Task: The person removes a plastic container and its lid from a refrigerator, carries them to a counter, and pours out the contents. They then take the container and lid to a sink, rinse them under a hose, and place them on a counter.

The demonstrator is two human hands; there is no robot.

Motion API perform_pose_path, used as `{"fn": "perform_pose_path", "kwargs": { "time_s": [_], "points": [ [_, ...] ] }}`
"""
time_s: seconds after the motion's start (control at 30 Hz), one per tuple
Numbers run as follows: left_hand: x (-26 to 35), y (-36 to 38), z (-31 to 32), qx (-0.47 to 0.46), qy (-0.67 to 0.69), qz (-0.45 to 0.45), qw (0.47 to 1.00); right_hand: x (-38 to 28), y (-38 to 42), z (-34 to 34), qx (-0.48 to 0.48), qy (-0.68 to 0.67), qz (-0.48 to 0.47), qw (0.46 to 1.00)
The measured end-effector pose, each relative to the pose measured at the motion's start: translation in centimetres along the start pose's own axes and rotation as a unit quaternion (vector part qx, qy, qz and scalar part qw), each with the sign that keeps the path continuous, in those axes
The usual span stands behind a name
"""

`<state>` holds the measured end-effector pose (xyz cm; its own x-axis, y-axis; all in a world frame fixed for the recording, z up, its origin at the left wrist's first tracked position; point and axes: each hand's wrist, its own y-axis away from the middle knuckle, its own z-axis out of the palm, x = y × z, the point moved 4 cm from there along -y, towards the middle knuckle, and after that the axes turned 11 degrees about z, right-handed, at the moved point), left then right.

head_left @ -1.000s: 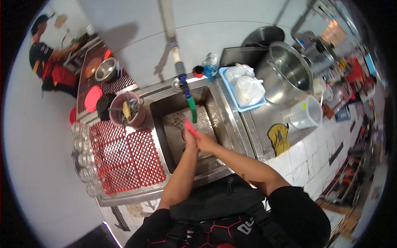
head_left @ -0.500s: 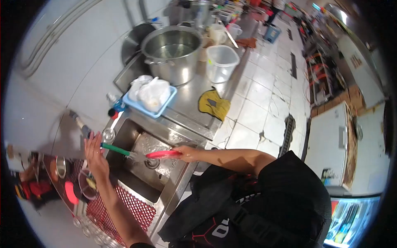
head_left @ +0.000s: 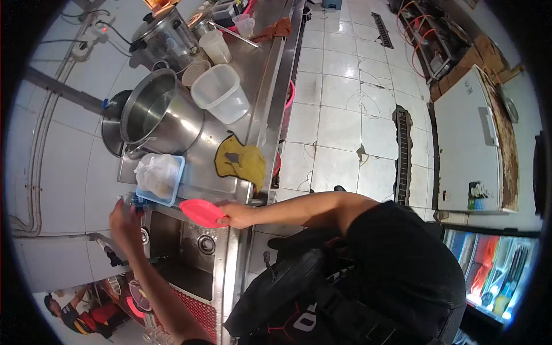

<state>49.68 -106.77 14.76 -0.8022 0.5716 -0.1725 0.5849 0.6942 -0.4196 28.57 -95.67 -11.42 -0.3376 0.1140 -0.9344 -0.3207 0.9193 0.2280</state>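
Note:
My right hand [head_left: 238, 215] is closed on the rim of a pinkish-red oval plate [head_left: 201, 213], raised over the sink's far right corner. My left hand [head_left: 123, 224] is at a small clear-and-blue bottle [head_left: 134, 200] with a red part, beside the wall. Blur and the hand's angle hide whether its fingers grip the bottle. Below both hands lies the steel sink [head_left: 198, 261], its drain [head_left: 206, 244] in view. The tap [head_left: 106, 250] comes from the wall, left of my left forearm.
A blue tray [head_left: 172, 195] carries white plastic bags [head_left: 158, 174]. Farther back stand a large steel pot [head_left: 172, 112] and a clear plastic tub [head_left: 221, 95]. A yellow cloth [head_left: 241, 162] lies near the counter edge. Red perforated matting [head_left: 198, 313] borders the sink; another person [head_left: 86, 313] is at lower left.
My left hand has left the tap's green hose and moved to the bottle. The running water is no longer seen. My right hand has raised the plate from the sink and turned its face up.

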Motion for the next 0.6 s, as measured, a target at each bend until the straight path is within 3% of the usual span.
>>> {"fn": "perform_pose_path", "kwargs": {
  "time_s": [0.07, 0.1, 0.13, 0.17, 0.2, 0.23, 0.27, 0.33, 0.4, 0.43, 0.47, 0.5, 0.57, 0.6],
  "points": [
    [8.0, -6.1, 2.4, 0.042, 0.045, 0.07, 0.996, 1.7, 4.8, -5.7, 0.068, -0.084, -0.135, 0.985],
    [11.5, -8.9, 4.3, 0.086, 0.054, 0.121, 0.987, 3.3, 8.1, -8.8, 0.063, -0.087, -0.09, 0.99],
    [15.7, -12.3, 5.3, 0.094, 0.098, 0.138, 0.981, 3.5, 12.2, -12.8, -0.067, -0.148, 0.126, 0.979],
    [19.1, -15.8, 6.8, 0.109, 0.106, 0.179, 0.972, 5.2, 15.5, -16.2, -0.083, -0.158, 0.168, 0.969],
    [21.9, -19.1, 8.8, 0.127, 0.078, 0.18, 0.972, 12.1, 16.8, -16.6, 0.112, -0.087, -0.063, 0.988],
    [24.0, -21.6, 11.3, 0.143, 0.051, 0.184, 0.971, 14.8, 20.7, -19.5, 0.108, -0.115, -0.005, 0.987],
    [24.7, -23.4, 14.9, 0.13, 0.045, 0.186, 0.973, 15.1, 25.2, -23.8, 0.081, -0.082, 0.157, 0.981],
    [23.6, -25.5, 23.3, -0.073, 0.019, 0.111, 0.991, 22.7, 32.4, -27.3, 0.173, -0.119, 0.197, 0.958],
    [24.1, -26.9, 25.3, -0.109, 0.077, 0.069, 0.989, 27.5, 39.9, -31.0, 0.293, -0.118, 0.206, 0.926],
    [24.8, -26.9, 25.9, -0.136, 0.136, 0.021, 0.981, 31.7, 44.0, -31.8, 0.319, -0.165, 0.284, 0.889],
    [26.4, -27.0, 24.8, -0.085, 0.168, 0.006, 0.982, 34.3, 47.9, -32.4, 0.372, -0.177, 0.301, 0.86],
    [28.6, -26.8, 23.2, -0.096, 0.162, 0.006, 0.982, 36.6, 51.2, -32.9, 0.424, -0.186, 0.314, 0.829],
    [33.3, -25.6, 18.5, 0.04, 0.252, -0.024, 0.967, 40.8, 56.9, -32.4, 0.519, -0.27, 0.298, 0.754],
    [35.3, -25.1, 17.2, 0.034, 0.251, -0.022, 0.967, 41.8, 58.8, -32.3, 0.535, -0.28, 0.324, 0.729]
  ]
}}
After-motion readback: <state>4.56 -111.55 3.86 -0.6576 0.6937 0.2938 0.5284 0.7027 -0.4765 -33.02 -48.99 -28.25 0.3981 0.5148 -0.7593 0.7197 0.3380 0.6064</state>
